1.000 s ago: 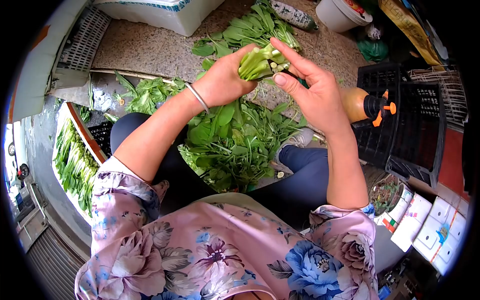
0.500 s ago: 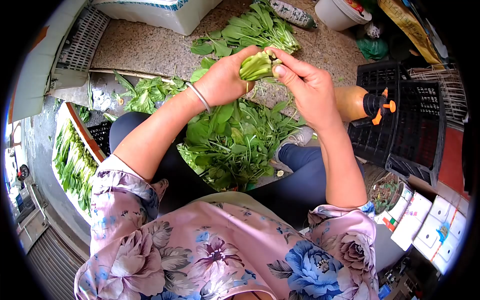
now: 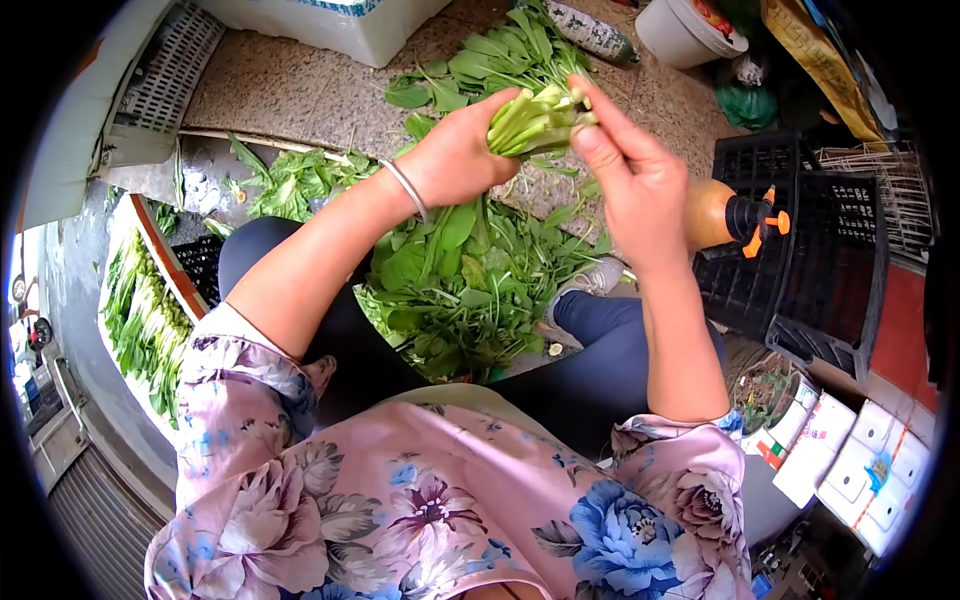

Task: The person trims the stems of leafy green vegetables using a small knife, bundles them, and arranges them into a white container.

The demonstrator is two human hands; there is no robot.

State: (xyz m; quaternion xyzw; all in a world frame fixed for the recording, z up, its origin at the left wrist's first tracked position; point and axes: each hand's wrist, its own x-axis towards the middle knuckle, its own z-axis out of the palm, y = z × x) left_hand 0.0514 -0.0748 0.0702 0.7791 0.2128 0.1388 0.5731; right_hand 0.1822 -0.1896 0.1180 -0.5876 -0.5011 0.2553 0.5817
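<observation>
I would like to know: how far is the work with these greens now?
Apparently done: the neatly laid greens at far left. In hand: the left hand grips a stem bunch, the right hand at its ends. Probably left: the leafy pile on the ledge. Whether the leaf heap is waste, I cannot tell.

Looks smooth and faintly glossy on the stems [image 3: 522, 127], like polished metal on the bangle [image 3: 404, 188], like matt cloth on the floral top [image 3: 440, 450] and dark trousers [image 3: 590, 390]; appears rough, like stone, on the ledge [image 3: 270, 95], like smooth plastic on the white bucket [image 3: 672, 35], and thin, crinkled and shiny on the green bag [image 3: 747, 106]
</observation>
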